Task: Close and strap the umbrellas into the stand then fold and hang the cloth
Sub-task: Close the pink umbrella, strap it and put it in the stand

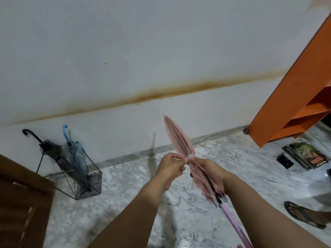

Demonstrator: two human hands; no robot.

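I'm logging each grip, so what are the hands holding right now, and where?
Both hold the pink umbrella. The right hand grips its folded canopy just below the strap; the left hand pinches the strap's end.

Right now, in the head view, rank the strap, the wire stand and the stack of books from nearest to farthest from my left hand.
1. Strap: white band round the pink umbrella, pinched by the left hand.
2. Wire stand: on the floor to the left, by the wall.
3. Stack of books: far right, under the orange shelf.
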